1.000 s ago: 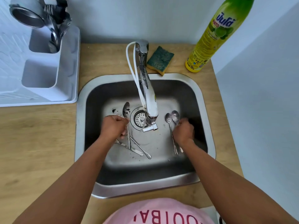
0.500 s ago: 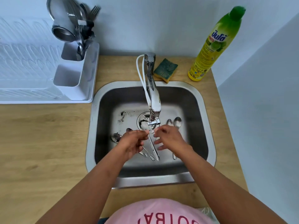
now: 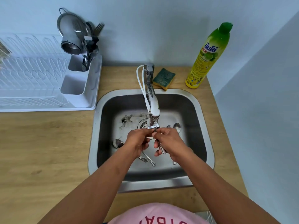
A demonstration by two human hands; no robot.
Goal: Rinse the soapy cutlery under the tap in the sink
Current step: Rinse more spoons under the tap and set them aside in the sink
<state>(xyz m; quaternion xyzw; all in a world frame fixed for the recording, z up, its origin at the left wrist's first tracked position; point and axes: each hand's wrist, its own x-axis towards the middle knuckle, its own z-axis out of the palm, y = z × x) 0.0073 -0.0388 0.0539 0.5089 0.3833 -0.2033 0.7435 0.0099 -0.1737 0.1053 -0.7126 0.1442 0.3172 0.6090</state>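
The steel sink (image 3: 208, 126) holds loose cutlery. Both hands meet just under the tap spout (image 3: 153, 120). My right hand (image 3: 169, 141) grips a piece of steel cutlery (image 3: 162, 148) whose handle sticks out below the fingers. My left hand (image 3: 139, 140) pinches its upper end right at the spout. One spoon (image 3: 117, 143) lies at the left of the basin, two spoons (image 3: 176, 126) rest behind my right hand, and other handles (image 3: 148, 159) lie under my left wrist. I cannot make out any running water.
A white dish rack (image 3: 48, 104) with a cutlery holder (image 3: 84, 62) full of utensils and a strainer stands at the left. A green-yellow sponge (image 3: 164, 76) and a dish soap bottle (image 3: 208, 55) sit behind the sink. Wooden counter (image 3: 40, 151) surrounds it.
Both hands left the sink floor, came together at the middle and rose under the spout with one piece of cutlery. The camera view tilted up and back.
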